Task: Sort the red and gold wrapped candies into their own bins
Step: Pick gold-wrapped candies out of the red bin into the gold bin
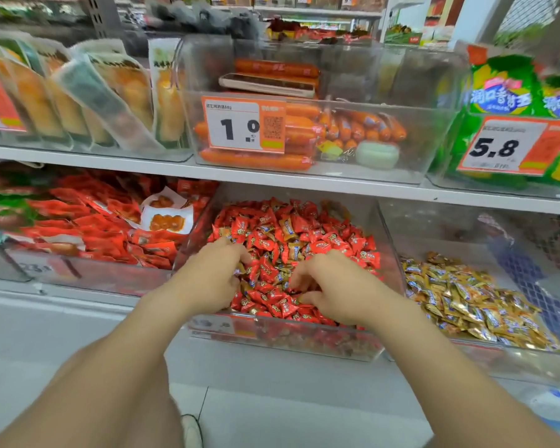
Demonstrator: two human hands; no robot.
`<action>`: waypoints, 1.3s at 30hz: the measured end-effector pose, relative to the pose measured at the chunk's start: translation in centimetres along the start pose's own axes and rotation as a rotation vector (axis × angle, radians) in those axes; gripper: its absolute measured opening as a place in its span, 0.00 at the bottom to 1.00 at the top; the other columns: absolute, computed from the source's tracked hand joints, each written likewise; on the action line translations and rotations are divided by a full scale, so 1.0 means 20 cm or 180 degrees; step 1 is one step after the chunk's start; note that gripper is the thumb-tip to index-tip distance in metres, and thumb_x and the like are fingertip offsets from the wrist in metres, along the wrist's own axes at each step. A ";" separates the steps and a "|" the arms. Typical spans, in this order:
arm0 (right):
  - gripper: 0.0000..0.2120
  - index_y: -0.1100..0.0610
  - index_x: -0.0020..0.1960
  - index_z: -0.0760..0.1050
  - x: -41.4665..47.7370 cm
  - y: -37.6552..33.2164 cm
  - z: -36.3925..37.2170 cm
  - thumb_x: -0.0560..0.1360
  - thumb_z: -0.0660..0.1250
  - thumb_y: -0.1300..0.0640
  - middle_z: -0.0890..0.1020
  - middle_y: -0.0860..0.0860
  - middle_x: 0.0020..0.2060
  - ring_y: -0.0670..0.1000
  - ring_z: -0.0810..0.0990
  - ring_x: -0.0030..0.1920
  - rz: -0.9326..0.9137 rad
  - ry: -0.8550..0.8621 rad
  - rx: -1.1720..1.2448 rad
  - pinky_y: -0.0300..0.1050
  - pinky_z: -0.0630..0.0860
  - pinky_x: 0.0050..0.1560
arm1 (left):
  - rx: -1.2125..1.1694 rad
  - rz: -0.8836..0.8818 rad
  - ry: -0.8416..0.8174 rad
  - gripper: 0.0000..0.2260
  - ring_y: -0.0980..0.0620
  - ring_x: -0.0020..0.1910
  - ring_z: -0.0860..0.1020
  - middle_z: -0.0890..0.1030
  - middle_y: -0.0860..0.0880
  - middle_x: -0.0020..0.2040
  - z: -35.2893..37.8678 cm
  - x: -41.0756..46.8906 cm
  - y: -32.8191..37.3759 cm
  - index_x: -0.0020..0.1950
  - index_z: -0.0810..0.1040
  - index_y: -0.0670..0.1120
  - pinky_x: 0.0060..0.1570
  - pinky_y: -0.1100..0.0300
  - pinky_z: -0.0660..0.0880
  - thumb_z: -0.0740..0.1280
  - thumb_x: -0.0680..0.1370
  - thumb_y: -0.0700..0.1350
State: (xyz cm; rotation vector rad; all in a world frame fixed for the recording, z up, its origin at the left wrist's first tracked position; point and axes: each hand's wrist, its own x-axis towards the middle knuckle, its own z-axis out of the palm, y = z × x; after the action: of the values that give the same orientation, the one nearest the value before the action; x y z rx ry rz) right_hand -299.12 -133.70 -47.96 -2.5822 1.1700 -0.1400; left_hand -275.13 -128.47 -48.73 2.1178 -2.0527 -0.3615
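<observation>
Red candies: small glossy red wrapped sweets [320, 244] lie heaped in the clear plastic middle bin [304, 347] on the lower shelf, with gold strays [286, 227] scattered through the heap.
Gold candies: shiny gold foil sweets with blue labels [466, 302] lie in the clear right-hand bin [392, 234] at three o'clock of the red heap — the two bins stand just beside each other.
Edges: the white shelf board [304, 182] overhangs at twelve o'clock and the middle bin's low front wall sits at six o'clock; the gap between them is open.
Left hand [207, 279]: at eight o'clock of the heap, fingers curled into the sweets with a gold wrapper at the tips — I cannot tell whether it is pinched.
Right hand [333, 289]: at five o'clock, fingers bent down among red wrappers; any grasp is hidden, I cannot tell.
</observation>
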 end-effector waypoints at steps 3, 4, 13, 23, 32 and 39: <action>0.10 0.47 0.56 0.84 0.03 -0.01 0.01 0.75 0.76 0.55 0.85 0.45 0.48 0.51 0.83 0.51 0.0082 0.0095 -0.0294 0.51 0.82 0.53 | -0.0032 0.0222 -0.0015 0.20 0.56 0.48 0.73 0.73 0.56 0.55 -0.03 0.02 -0.02 0.70 0.79 0.53 0.56 0.58 0.75 0.76 0.78 0.45; 0.11 0.47 0.56 0.84 0.04 -0.02 0.02 0.75 0.75 0.54 0.86 0.47 0.49 0.53 0.83 0.53 0.0085 0.0100 -0.0445 0.52 0.81 0.54 | -0.0032 0.0300 0.0030 0.19 0.57 0.46 0.73 0.74 0.57 0.53 -0.04 0.03 -0.02 0.68 0.80 0.53 0.54 0.58 0.76 0.77 0.77 0.46; 0.15 0.49 0.54 0.83 0.08 -0.03 0.07 0.72 0.67 0.63 0.85 0.48 0.46 0.56 0.84 0.50 0.0139 0.0045 -0.0699 0.50 0.81 0.51 | -0.0319 0.0401 0.0366 0.17 0.53 0.50 0.78 0.70 0.53 0.56 -0.04 0.03 0.01 0.54 0.83 0.54 0.52 0.54 0.79 0.63 0.80 0.32; 0.16 0.49 0.61 0.82 0.03 0.03 -0.04 0.82 0.63 0.65 0.83 0.48 0.40 0.47 0.76 0.25 0.0214 0.0375 0.1113 0.33 0.72 0.31 | -0.0043 0.0785 -0.0274 0.11 0.60 0.53 0.77 0.80 0.60 0.53 -0.03 0.03 -0.06 0.57 0.86 0.57 0.55 0.62 0.75 0.77 0.76 0.47; 0.24 0.49 0.61 0.82 0.03 0.05 -0.09 0.81 0.53 0.69 0.83 0.46 0.45 0.42 0.74 0.29 0.0495 0.0698 0.1050 0.37 0.72 0.30 | -0.0630 0.0808 0.0026 0.05 0.55 0.40 0.77 0.80 0.51 0.43 -0.08 0.02 0.01 0.50 0.73 0.47 0.39 0.56 0.74 0.64 0.85 0.45; 0.17 0.53 0.64 0.81 0.26 0.01 -0.01 0.77 0.68 0.63 0.81 0.50 0.50 0.50 0.80 0.51 0.0172 0.1512 0.0112 0.46 0.79 0.55 | -0.0753 0.0393 0.0357 0.08 0.53 0.29 0.71 0.78 0.51 0.31 -0.10 0.09 0.03 0.46 0.72 0.51 0.33 0.52 0.72 0.59 0.84 0.49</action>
State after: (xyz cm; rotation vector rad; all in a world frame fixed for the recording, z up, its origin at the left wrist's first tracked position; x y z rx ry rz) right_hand -295.95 -137.76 -48.08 -2.5568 1.3695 -0.7893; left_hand -275.12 -130.45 -46.71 1.8236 -1.9587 -0.4334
